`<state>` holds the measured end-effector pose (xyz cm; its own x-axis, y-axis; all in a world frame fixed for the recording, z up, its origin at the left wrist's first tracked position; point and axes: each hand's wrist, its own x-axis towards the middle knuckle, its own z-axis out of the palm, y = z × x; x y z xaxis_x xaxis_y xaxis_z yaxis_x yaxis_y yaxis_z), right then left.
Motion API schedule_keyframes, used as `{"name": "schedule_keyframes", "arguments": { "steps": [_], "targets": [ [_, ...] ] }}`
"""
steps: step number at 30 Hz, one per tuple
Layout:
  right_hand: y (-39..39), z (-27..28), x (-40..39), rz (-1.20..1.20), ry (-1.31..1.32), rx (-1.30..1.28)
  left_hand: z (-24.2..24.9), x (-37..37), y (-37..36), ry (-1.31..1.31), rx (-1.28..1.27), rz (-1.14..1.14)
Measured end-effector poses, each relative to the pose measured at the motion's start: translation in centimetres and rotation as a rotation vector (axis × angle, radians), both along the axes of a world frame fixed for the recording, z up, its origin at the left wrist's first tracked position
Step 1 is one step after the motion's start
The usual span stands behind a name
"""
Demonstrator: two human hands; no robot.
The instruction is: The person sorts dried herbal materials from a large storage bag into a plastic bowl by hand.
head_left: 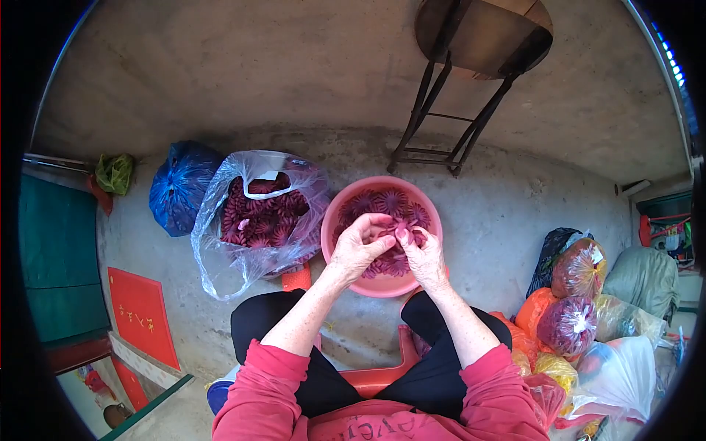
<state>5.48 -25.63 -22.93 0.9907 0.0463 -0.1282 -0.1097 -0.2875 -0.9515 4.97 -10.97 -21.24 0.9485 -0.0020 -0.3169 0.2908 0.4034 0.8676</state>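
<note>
Over a pink basin (pixel 327 242), my left hand (pixel 359 248) and my right hand (pixel 424 259) meet with their fingertips close together. Between them is a purple-red flower-shaped piece (pixel 403 223) with finger-like petals, pinched by thumbs and fingers and partly hidden by them. Similar dark red flower-shaped pieces (pixel 391 200) fill the basin below. To the left, an opened clear plastic bag (pixel 213 253) holds a heap of the same dark red pieces (pixel 257 213).
A blue bag (pixel 180 187) stands left of the clear one. A folding stool (pixel 482 37) is at the wall ahead. Several filled bags, among them a purple one (pixel 566 323) and a white one (pixel 618 375), crowd the right side. A red sign (pixel 143 316) leans at left.
</note>
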Motion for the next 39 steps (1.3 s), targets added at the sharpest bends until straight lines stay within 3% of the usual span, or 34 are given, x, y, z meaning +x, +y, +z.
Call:
{"name": "schedule_keyframes", "arguments": {
  "steps": [4, 15, 19, 20, 24, 29, 31, 34, 36, 39],
  "targets": [
    [0.2, 1.0, -0.2, 0.033, 0.117, 0.003, -1.8, -0.2, 0.6, -0.034, 0.192, -0.128],
    [-1.9, 1.1, 0.4, 0.137, 0.114, -0.268, -1.3, 0.2, 1.6, -0.023, 0.554, -0.02],
    [-2.6, 2.1, 1.0, 0.249, -0.083, -0.706, -2.0, 0.7, 2.6, -0.042, 0.551, 0.085],
    [-2.4, 2.1, 1.0, 0.248, -0.083, -0.708, -2.0, 0.7, 2.5, -0.043, 0.549, 0.085],
    [-0.8, 1.5, 0.7, 0.071, 0.202, 0.206, -1.9, 0.2, 1.1, 0.007, 0.342, -0.037],
    [-0.3, 0.0, 0.5, 0.055, 0.218, 0.484, -2.2, 0.2, 0.2, -0.037, 0.086, -0.043],
    [0.5, 0.7, 0.2, -0.079, 0.193, 0.604, -1.9, 0.2, 0.0, -0.024, 0.018, -0.101],
    [-1.3, 0.8, 0.4, -0.123, 0.187, 0.578, -1.9, 0.5, -2.0, -0.017, -0.053, -0.177],
    [-4.7, -0.8, 0.9, 0.008, 0.309, 0.411, -2.8, 0.8, -3.7, -0.118, 0.021, -0.157],
    [-6.3, -2.5, 1.4, -0.065, 0.25, 0.336, -2.7, 1.5, -5.4, -0.117, 0.142, -0.115]
  ]
}}
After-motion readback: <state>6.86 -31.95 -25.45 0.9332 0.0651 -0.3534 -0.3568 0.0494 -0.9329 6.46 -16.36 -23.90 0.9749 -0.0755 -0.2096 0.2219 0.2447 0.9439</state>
